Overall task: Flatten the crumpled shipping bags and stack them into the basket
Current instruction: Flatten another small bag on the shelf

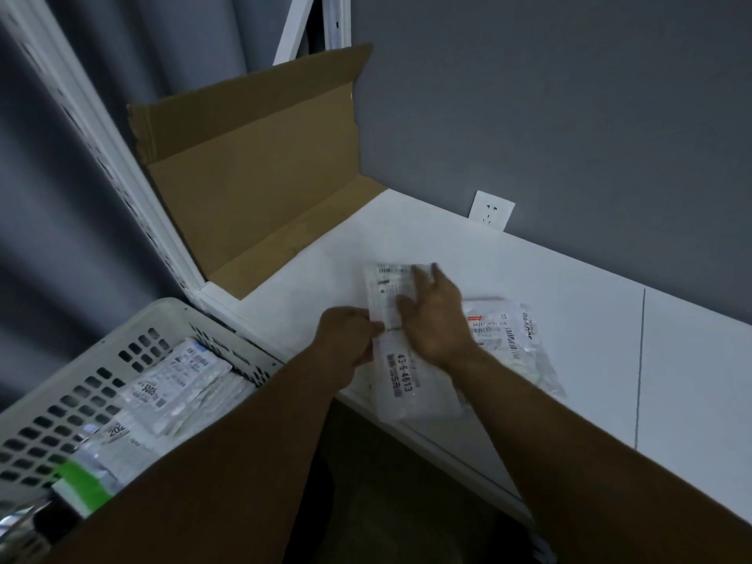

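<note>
two bags out on the table (569, 287)?

yes. one bag (401, 380) sits by the front edge, label up, its near corner right at the edge. whether it lies fully on the top i cannot tell. the other bag (512, 335) lies just right of it, also label up, partly hidden behind the right forearm.

how are the hands?

the left hand (350, 341) has its fingers curled and pinches the bag's left edge about halfway along. the right hand (437, 319) lies palm down on the bag's far half, fingers fairly straight and reaching toward the far end, gripping nothing. it is blurred, so i can say no more about it.

and the basket (73, 400)?

lower left, off the table's left end. it is pale, with slotted walls. a stack (175, 384) of flat bags lies inside, labels up, and one piece near the front has a green patch. the left forearm crosses above the basket's right corner.

what else shows?

a flattened brown box (260, 177) stands on the table's far left corner, leaning back by the white post (122, 164). a grey curtain (61, 238) hangs left of the post. a white socket (491, 209) sits on the grey wall just above the table's back edge, well apart from both bags.
</note>
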Available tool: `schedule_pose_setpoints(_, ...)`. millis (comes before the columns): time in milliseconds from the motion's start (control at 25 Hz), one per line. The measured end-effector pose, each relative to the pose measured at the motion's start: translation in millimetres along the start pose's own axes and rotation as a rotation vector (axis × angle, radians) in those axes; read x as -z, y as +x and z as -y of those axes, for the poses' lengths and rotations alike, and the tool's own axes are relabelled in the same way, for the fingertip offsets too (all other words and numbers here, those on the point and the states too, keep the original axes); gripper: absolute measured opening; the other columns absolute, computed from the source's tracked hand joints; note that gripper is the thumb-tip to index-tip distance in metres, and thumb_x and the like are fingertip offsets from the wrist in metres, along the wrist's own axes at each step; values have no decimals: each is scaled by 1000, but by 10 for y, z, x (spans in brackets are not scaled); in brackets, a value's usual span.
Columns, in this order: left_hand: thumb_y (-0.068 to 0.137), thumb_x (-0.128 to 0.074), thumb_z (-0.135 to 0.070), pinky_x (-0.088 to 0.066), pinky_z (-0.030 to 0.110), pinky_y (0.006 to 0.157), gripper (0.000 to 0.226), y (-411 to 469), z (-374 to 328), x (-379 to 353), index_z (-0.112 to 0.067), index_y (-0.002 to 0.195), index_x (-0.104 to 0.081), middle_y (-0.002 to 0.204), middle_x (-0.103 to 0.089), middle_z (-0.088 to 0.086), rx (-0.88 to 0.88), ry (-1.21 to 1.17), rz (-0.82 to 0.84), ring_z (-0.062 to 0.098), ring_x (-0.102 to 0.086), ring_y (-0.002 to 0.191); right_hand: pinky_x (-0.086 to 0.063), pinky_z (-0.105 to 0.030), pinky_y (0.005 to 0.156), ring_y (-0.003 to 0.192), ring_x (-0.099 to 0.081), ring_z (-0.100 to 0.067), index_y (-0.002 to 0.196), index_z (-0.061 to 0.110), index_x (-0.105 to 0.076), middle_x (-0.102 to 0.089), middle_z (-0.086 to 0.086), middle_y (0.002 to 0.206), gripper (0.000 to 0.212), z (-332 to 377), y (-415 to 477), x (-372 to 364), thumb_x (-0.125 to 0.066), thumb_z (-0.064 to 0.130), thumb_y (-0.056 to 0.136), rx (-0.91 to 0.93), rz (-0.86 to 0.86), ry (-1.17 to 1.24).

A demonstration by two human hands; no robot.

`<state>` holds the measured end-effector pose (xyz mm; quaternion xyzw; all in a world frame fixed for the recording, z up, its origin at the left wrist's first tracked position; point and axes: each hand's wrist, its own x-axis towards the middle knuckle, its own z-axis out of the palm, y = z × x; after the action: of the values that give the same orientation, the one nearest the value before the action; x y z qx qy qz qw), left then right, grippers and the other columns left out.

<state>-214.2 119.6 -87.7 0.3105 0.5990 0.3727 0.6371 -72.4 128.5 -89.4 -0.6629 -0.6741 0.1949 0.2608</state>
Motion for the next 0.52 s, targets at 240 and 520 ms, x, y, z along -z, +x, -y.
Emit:
schedule_pose_setpoints(240,88,-59,4,-58,49,84,14,195,225,-39,1,90,-72,96,-71,18,-100,295,-138,36,-68,92,-9,-47,125,155,1,-32,159,13,-17,-4,-17,167,58,-154,-82,-494,-26,36,107,139,218,-377)
schedule_pose_setpoints(520,89,-55,4,-56,48,88,14,340,263,-19,-1,92,-68,88,-63,11,-86,446,-194,34,-64,96,-1,-51,124,154,0,-35,160,9,-11,-2,-20,166,83,-317,-177,-698,3,53,91,188,236,-497)
